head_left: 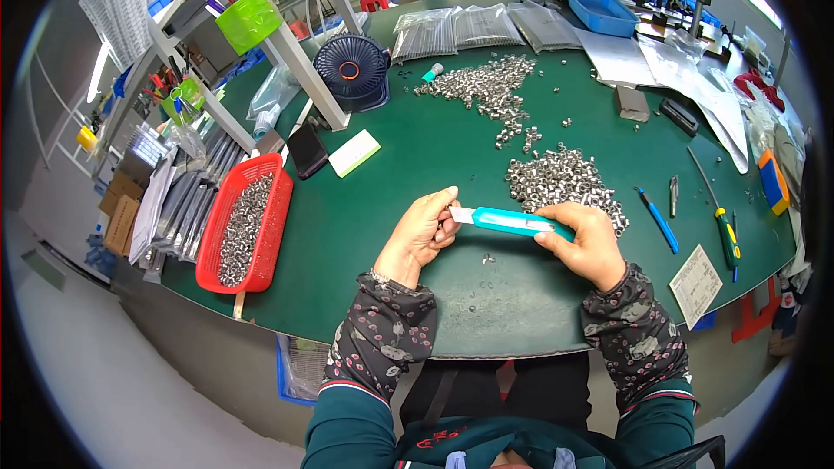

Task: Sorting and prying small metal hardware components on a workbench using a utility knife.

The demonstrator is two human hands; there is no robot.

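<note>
In my right hand [584, 239] is a teal utility knife [508, 221], its wide blade [461, 214] pointing left. The blade's tip meets the curled fingers of my left hand [426, 226]. Thumb and forefinger of that hand are pinched together; whatever sits between them is too small to make out. Just beyond the knife lies a heap of small shiny metal rings [565, 181]. Another pile of these metal parts [478, 91] spreads farther back. On the table in front of me are a few tiny metal bits [488, 258].
At left stands a red plastic basket [280, 234] holding metal parts, near a phone [307, 151] and a small fan [351, 69]. A blue pen-shaped tool [658, 221], a screwdriver [726, 234] and a paper card [695, 286] lie right. A blue tray [601, 13] sits at the back.
</note>
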